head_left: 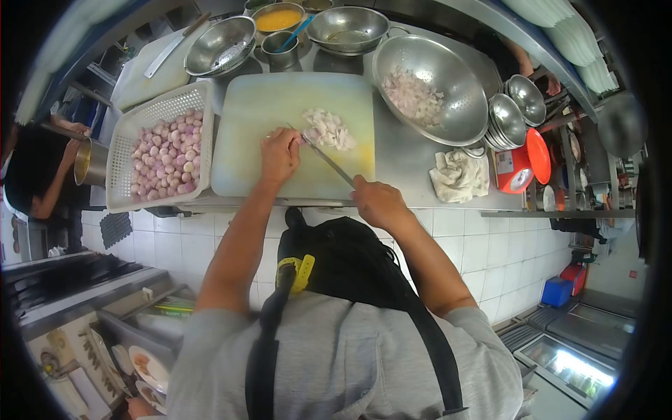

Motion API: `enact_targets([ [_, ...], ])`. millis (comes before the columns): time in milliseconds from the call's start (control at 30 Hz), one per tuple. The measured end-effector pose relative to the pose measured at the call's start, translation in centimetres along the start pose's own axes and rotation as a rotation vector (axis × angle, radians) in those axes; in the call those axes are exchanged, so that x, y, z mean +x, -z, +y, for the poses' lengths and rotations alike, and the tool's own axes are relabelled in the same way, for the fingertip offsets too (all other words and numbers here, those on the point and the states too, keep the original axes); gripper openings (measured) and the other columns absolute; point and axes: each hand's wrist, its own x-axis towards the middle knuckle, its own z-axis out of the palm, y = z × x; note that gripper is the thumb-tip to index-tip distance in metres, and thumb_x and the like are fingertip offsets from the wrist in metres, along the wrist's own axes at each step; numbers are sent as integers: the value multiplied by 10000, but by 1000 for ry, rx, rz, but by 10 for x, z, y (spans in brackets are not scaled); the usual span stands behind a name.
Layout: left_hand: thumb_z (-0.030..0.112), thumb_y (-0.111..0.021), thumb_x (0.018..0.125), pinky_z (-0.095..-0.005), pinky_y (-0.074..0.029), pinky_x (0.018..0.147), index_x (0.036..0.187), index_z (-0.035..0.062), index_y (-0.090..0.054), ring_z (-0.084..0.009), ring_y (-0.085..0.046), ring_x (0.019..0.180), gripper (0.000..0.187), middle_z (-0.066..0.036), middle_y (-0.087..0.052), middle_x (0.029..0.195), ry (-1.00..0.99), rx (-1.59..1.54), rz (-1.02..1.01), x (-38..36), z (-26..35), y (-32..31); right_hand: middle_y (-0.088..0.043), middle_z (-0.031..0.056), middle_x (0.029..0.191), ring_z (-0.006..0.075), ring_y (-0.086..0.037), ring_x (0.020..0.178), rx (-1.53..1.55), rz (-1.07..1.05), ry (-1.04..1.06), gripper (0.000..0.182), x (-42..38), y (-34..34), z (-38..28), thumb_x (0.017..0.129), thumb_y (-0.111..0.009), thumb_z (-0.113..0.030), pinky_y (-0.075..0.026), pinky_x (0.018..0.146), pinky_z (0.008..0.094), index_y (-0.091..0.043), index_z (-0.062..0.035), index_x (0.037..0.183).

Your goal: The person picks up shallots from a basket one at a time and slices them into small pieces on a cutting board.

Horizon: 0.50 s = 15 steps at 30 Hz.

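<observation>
On the pale cutting board [266, 105], my left hand [281, 157] is closed with its fingertips pinching a shallot [301, 139], mostly hidden by the fingers. My right hand [379, 203] grips the handle of a knife [332, 163], whose blade reaches diagonally across the board to the shallot. A small pile of chopped shallot [327, 129] lies just beyond the blade. Left of the board stands a white perforated basket [119, 164] of whole peeled shallots [168, 154]. To the right, a large steel colander [458, 77] holds more cut shallot [414, 96].
A crumpled cloth [458, 175] and a red scale [514, 170] sit at the right, near stacked steel bowls [505, 119]. Steel bowls [348, 28] and another knife [164, 57] are at the back. A person [52, 168] stands at far left by a pot [91, 162].
</observation>
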Motion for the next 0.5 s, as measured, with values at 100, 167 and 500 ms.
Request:
enact_targets([
  [100, 21, -693, 849, -477, -462, 744, 921, 96, -682, -346, -650, 817, 104, -86, -675, 859, -41, -5, 12, 2, -6, 2, -734, 253, 965, 445, -712, 1002, 1, -17, -21, 238, 6, 6, -5, 1059, -542, -235, -536, 884, 560, -546, -9, 1132],
  [167, 22, -695, 847, -478, -463, 743, 922, 94, -684, -351, -644, 817, 104, -93, -670, 860, -59, 20, 28, 0, -5, 1, -733, 256, 979, 447, -710, 1011, 16, -29, -23, 243, -14, 22, -10, 1064, -535, -244, -535, 889, 558, -547, -12, 1136],
  [500, 74, -729, 822, -472, -453, 797, 1023, 101, -687, -310, -656, 837, 208, -69, -714, 921, -18, 14, 26, -4, 0, -1, -723, 235, 977, 445, -691, 997, 129, -33, 11, 312, 14, -3, 30, 1065, -524, -318, -517, 888, 564, -574, -18, 1131],
])
